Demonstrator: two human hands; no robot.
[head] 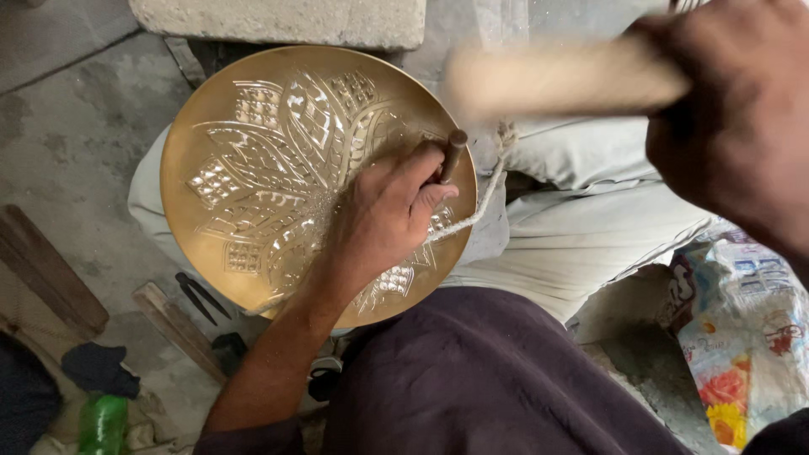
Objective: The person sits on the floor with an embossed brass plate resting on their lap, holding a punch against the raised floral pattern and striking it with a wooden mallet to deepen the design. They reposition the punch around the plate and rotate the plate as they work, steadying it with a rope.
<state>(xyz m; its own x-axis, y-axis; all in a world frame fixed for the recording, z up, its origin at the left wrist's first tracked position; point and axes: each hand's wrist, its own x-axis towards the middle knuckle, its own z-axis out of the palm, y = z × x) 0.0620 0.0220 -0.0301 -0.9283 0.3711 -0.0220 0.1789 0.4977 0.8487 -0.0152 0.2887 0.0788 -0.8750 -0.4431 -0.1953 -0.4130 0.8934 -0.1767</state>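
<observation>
A: Logging quick. Left hand [383, 215] at frame centre, fingers curled tight round a thin dark punch [453, 152], tip set on the brass plate [253, 168]. The plate sits centre-left, propped on the lap, with an engraved flower pattern across its face.

B: Right hand?

A: Right hand [742, 118] upper right, fist closed on a pale wooden mallet handle [556, 80]. Handle's motion-blurred, head not readable.

B: What do I flag as risk?

A: My call: the blur runs right over the left hand's thumb. If the blow lands off the punch head, it hits knuckles or dents the plate face. Punch looks tilted too, so a skid across the finished petals seems possible.

B: Plate stable?

A: Only resting on the knee, far as I can see. A cord [484, 198] runs by its right edge; can't tell if it ties anything. A hard hit could rock the plate.

B: Floor stuff?

A: Dark pliers [200, 297] lower left, green bottle [103, 424] bottom left, printed bag [742, 345] lower right. Well apart from the hands.
</observation>
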